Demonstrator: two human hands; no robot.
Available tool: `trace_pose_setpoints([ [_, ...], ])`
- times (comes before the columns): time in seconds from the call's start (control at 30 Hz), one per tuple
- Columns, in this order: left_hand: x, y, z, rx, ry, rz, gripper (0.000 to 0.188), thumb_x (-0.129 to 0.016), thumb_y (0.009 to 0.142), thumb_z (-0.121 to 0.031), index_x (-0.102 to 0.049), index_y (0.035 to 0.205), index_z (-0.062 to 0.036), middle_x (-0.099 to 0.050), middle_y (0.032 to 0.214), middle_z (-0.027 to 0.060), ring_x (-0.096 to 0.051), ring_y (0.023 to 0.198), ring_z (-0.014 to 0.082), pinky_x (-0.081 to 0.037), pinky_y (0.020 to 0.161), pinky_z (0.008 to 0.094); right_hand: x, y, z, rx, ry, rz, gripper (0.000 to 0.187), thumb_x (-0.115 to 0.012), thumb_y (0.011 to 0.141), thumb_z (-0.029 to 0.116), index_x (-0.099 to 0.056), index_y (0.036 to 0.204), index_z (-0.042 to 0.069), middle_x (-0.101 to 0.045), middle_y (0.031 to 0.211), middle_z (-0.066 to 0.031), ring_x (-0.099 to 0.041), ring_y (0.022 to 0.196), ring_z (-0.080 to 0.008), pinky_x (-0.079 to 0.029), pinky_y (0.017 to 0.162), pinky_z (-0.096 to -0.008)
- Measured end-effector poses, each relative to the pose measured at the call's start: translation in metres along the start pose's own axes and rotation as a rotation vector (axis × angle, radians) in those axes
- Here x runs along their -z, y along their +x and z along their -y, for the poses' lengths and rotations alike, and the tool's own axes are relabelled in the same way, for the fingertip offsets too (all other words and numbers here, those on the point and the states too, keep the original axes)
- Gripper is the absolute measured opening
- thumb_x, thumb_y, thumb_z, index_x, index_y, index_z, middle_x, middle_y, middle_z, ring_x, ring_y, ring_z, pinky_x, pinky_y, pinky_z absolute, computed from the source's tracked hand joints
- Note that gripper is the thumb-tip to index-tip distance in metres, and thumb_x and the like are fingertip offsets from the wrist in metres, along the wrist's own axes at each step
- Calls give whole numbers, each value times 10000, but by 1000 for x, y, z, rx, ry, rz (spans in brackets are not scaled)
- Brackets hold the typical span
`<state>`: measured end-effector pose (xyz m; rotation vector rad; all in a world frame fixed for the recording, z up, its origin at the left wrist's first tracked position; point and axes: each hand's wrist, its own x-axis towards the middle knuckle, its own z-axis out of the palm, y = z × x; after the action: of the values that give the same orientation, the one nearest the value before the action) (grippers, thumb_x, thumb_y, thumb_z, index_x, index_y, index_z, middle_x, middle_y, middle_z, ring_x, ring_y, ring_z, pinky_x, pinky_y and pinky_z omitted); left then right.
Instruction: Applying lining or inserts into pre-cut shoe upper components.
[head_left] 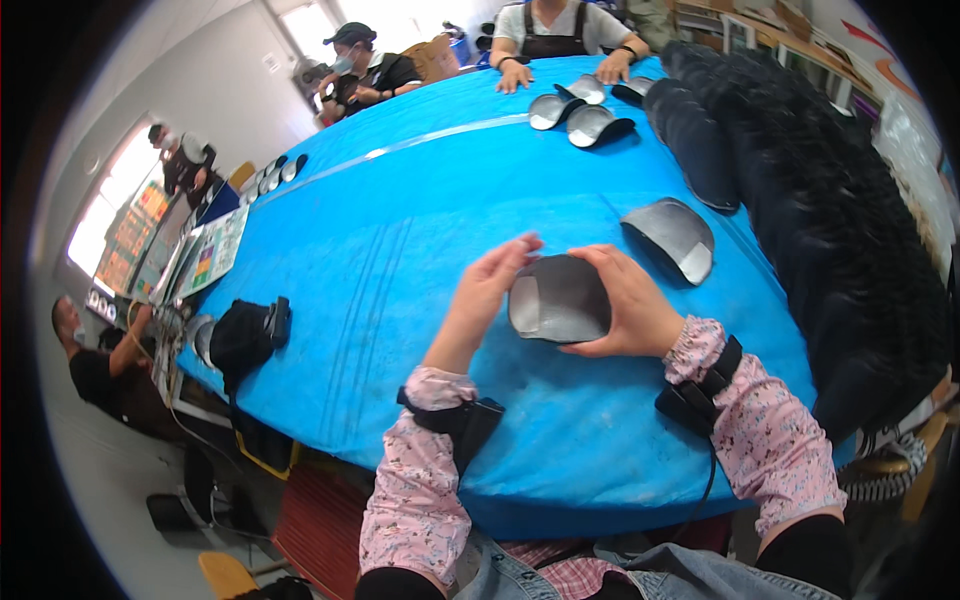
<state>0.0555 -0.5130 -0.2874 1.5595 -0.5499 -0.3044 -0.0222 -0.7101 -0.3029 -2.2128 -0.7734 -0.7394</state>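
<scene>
My right hand (638, 308) grips a curved grey shell piece (565, 305) by its right side, thumb below and fingers over the top edge. The piece's hollow inner face shows, with a lighter patch on its left part. Beside its upper left edge, my left hand (490, 285) has its fingers stretched out, slightly blurred; whether they touch the edge I cannot tell. Another grey shell piece (672, 240) with a dark rim lies on the blue table cover (400, 250), beyond my right hand.
Long rows of nested black curved pieces (800, 200) line the table's right side. Several grey shells (590, 124) lie at the far edge before a co-worker's hands (515, 76). A black cap-like object (243, 335) sits at the left edge, near printed sheets (215, 252). Other people work around the table.
</scene>
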Motion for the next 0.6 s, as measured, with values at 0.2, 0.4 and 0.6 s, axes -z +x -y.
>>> trace_pose_setpoints([
  [0.2, -12, 1, 21, -127, 26, -34, 236, -576, 866, -227, -646, 980, -33, -628, 918, 50, -558, 835, 90, -445, 738, 234, 2, -1, 2, -73, -65, 84, 1017, -812, 528, 332, -262, 1324, 19, -422, 1198, -166, -424, 1103, -328, -350, 943, -396],
  [0.4, -9, 3, 26, -116, 63, -102, 219, -591, 851, -227, -655, 927, -31, -634, 849, 36, -565, 778, 85, -455, 688, 236, 0, 2, 8, -80, -54, 100, 1055, -848, 475, 290, -267, 1313, 18, -423, 1160, -172, -443, 1066, -334, -376, 915, -388],
  [0.6, -6, 8, 29, -51, -56, -8, 227, -594, 851, -247, -643, 911, -34, -631, 816, 16, -558, 755, 66, -453, 667, 223, 1, 2, 12, -28, -39, 66, 961, -847, 437, 190, -349, 1243, 28, -447, 1125, -153, -477, 1020, -321, -406, 873, -382],
])
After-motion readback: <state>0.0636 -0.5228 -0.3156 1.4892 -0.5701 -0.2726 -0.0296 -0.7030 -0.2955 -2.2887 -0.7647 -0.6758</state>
